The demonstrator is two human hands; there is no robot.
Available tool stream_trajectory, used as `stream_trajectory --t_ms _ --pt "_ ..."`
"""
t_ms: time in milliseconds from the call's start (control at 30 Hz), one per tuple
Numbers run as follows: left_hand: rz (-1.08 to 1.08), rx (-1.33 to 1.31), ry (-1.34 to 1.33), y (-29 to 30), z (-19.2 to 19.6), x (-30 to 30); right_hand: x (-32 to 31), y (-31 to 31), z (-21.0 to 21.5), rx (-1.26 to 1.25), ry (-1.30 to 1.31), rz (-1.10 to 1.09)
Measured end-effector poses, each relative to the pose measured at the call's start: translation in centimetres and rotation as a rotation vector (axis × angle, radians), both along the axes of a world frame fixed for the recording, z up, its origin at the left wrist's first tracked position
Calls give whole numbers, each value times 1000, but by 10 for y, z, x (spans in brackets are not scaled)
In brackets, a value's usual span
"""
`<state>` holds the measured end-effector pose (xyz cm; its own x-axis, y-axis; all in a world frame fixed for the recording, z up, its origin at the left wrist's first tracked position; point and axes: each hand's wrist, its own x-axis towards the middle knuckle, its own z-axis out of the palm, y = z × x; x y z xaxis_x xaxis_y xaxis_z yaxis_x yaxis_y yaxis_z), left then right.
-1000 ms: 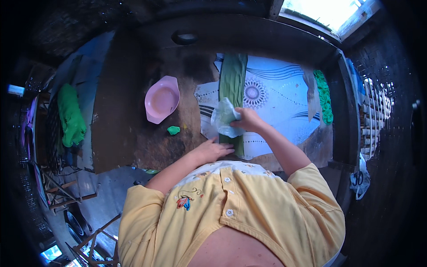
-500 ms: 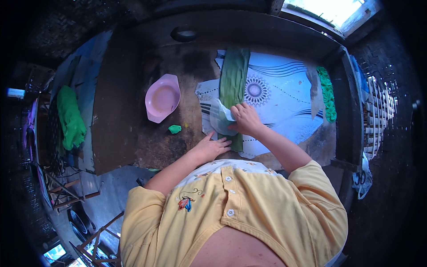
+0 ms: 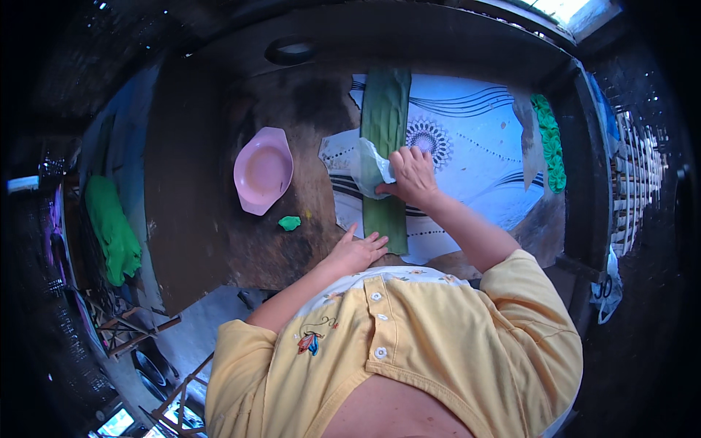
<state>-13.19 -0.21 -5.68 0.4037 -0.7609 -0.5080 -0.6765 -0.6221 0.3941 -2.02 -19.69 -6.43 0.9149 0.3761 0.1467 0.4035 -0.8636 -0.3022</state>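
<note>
A long strip of green banana leaf (image 3: 385, 106) runs from far to near on a white patterned sheet (image 3: 475, 120). My left hand (image 3: 355, 253) lies at the strip's near end, fingers spread flat on it. Farther up, my right hand (image 3: 415, 177) pinches a crumpled piece of clear plastic (image 3: 367, 164) over the leaf. Some of the plastic spreads to the left of the strip, and my fingers hide its right part. To the left, a small bright green lump (image 3: 290, 223) rests on the brown tabletop (image 3: 266, 255).
A pink two-handled bowl (image 3: 243, 179) sits left of the leaf. Ruffled green pieces (image 3: 549, 146) form a row along the right side. A bright green bundle (image 3: 109, 230) lies far left. Raised boards (image 3: 182, 182) border the table, and a plastic bag (image 3: 607, 292) hangs at right.
My right hand has moved slightly up and right, pulling the plastic with it. My left hand's fingers have spread over the leaf's near end. The strip looks smoother and the view has shifted a little.
</note>
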Motion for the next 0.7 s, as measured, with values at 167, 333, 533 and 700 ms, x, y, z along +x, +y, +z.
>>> stream_trajectory --t_ms 167,333,533,700 --pt "-61 26 -34 1 -1 2 39 3 2 -52 -29 -45" --pt "-59 19 -36 3 -7 1 82 4 1 -58 -31 -80" --pt "-112 40 -61 5 -16 4 122 10 9 -83 22 -244" --pt "-89 5 -94 5 -14 4 120 17 36 45 166 -322"
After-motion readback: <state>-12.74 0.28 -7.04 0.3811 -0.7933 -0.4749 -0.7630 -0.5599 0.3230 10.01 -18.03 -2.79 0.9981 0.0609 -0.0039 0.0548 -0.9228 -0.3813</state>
